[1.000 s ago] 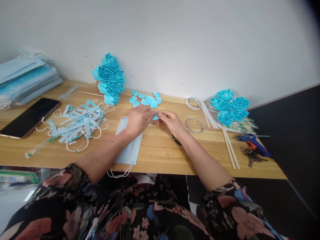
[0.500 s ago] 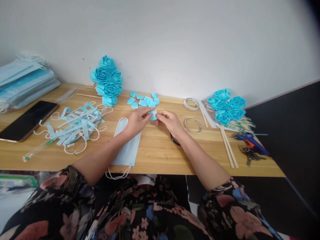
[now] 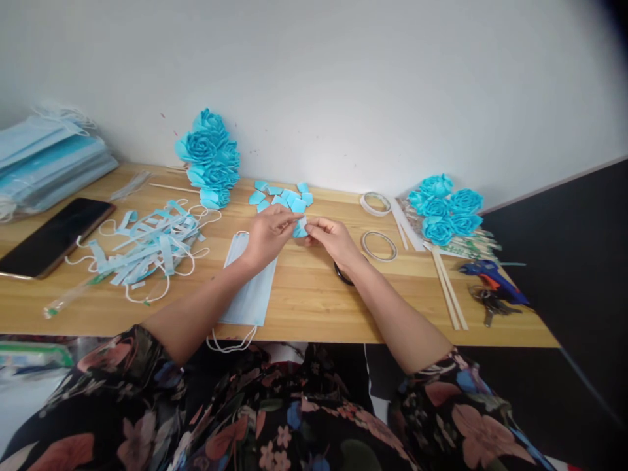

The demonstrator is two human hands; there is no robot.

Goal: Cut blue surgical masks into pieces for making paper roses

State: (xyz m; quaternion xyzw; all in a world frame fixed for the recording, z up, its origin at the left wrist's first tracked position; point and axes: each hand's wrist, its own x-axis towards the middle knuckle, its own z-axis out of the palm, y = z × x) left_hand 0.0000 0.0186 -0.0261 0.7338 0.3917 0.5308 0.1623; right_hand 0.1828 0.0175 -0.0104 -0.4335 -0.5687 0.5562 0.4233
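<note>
A small blue piece (image 3: 299,227) with a pale patch is held up at the center of the frame, above a wooden counter (image 3: 314,301), pinched in the fingertip grip of both the left hand (image 3: 269,235) and the right hand (image 3: 333,239) of a person in floral sleeves. Similar cut pieces (image 3: 297,205) lie just beyond the hands. A pale blue mask (image 3: 250,291) lies flat beneath the left forearm; a black object (image 3: 343,273), partly hidden, sits under the right wrist. At upper left, blue flowers (image 3: 209,154) cluster near the wall, with a pile of mask strips and loops (image 3: 157,245), a phone (image 3: 56,237) and stacked masks (image 3: 59,160) toward the left edge. At right are rolls of tape (image 3: 373,212), more blue flowers (image 3: 436,208), two pale sticks (image 3: 445,288), a blue glue gun (image 3: 505,286) and keys (image 3: 489,303).
</note>
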